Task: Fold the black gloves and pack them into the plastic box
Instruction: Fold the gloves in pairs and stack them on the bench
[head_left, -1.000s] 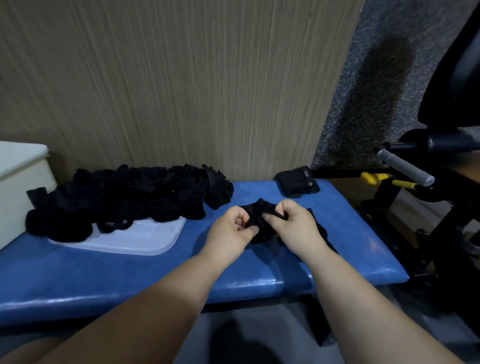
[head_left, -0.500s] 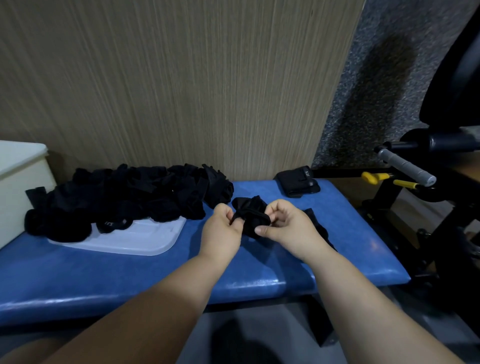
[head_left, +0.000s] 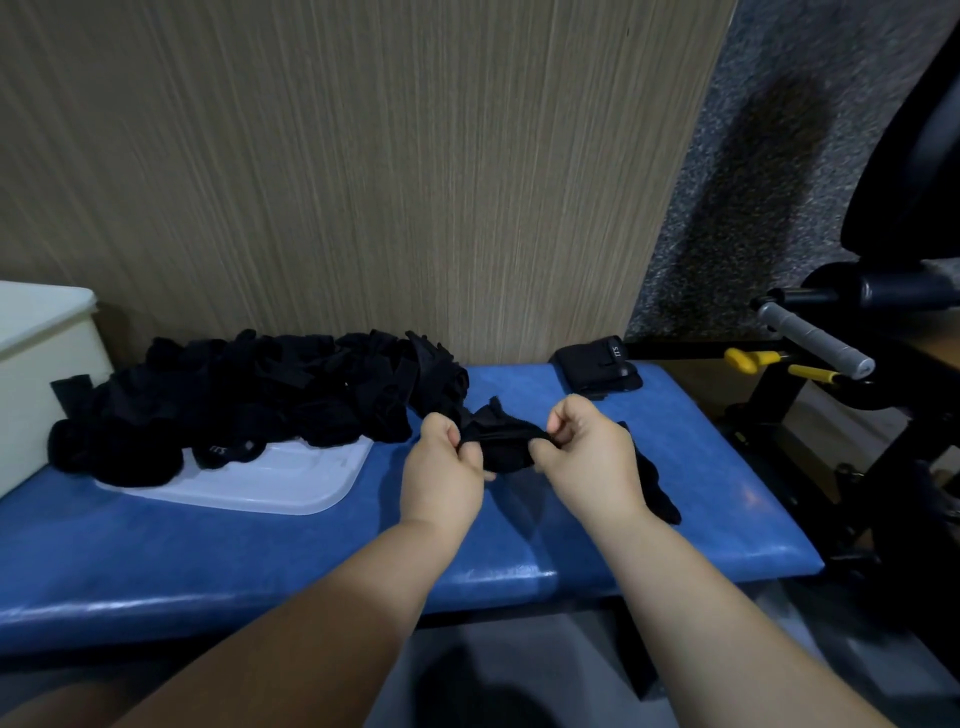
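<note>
A black glove (head_left: 501, 441) is stretched between my two hands just above the blue bench (head_left: 260, 561). My left hand (head_left: 444, 467) pinches its left end and my right hand (head_left: 587, 457) pinches its right end. Another black glove (head_left: 655, 486) lies flat on the bench under my right wrist. A heap of black gloves (head_left: 260, 395) covers the back of a white plastic lid (head_left: 270, 480) on the left. A folded black glove (head_left: 597, 366) sits at the bench's back right corner. A white plastic box (head_left: 36, 358) stands at the far left edge.
A wood-grain wall panel (head_left: 363, 182) rises right behind the bench. Black gym equipment with a grey handle (head_left: 810, 340) and yellow-tipped parts (head_left: 748, 359) stands to the right of the bench. Grey floor shows below the bench's front edge.
My hands have moved apart, pulling the bunched glove out into a wider strip between them. Earlier they were close together, working the glove into a ball.
</note>
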